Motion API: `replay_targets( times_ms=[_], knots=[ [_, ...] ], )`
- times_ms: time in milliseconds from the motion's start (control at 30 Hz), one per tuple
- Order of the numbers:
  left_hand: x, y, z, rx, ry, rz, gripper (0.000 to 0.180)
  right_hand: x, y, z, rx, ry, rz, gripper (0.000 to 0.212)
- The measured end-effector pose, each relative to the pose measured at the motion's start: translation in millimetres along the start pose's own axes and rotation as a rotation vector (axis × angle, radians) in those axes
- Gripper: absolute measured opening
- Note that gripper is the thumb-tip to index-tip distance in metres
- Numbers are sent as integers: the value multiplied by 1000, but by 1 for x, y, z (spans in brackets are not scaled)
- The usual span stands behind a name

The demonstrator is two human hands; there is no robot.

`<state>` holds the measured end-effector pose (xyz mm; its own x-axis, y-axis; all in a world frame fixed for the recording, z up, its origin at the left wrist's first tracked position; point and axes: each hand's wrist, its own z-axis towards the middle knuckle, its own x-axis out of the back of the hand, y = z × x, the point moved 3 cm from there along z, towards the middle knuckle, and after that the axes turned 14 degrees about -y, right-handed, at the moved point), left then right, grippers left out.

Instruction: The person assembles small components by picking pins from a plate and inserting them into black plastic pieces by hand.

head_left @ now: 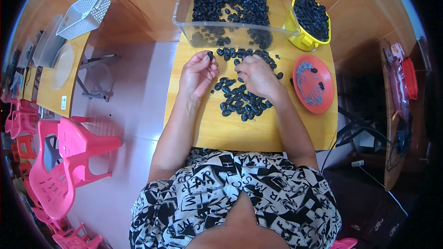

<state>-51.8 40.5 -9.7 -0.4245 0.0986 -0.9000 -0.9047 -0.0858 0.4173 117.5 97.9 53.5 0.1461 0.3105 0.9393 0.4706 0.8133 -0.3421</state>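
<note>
Between the thumb and forefinger of my left hand (197, 71) is a small black part (210, 56), held upright above the table. My right hand (259, 76) hovers over the loose black parts, its fingers closed in a pinch; what they hold, if anything, is hidden. Below and between the hands spreads a heap of small rounded black parts (244, 103), seemingly ring-shaped. More black parts (230, 53) lie along the near wall of a clear plastic bin. On the right, a red plate (323, 71) carries many tiny grey metal pieces and a few black parts.
The clear bin (184, 30) at the back of the yellow table (217, 133) contains many black ring-like parts. A yellow tub (307, 41) full of black pieces stands at its right. Off to the left are a white basket (87, 11), a side table (50, 92) and pink plastic chairs (69, 157).
</note>
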Motion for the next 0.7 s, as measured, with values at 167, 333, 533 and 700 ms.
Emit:
replay_targets(
  times_ms=[167, 333, 533, 700],
  knots=[
    [-1, -2, 1, 25, 32, 48, 12, -7, 7, -9, -56, -65, -32, 14],
    [2, -5, 1, 38, 38, 68, 11, -16, 15, -8, -53, 10, 21, 13],
    [-2, -10, 0, 79, -25, 118, 11, -6, 21, -16, -147, 177, 650, 5],
    [-9, -24, -3, 160, -117, 137, 15, -14, 26, -19, -120, 130, 1214, 12]
  ],
)
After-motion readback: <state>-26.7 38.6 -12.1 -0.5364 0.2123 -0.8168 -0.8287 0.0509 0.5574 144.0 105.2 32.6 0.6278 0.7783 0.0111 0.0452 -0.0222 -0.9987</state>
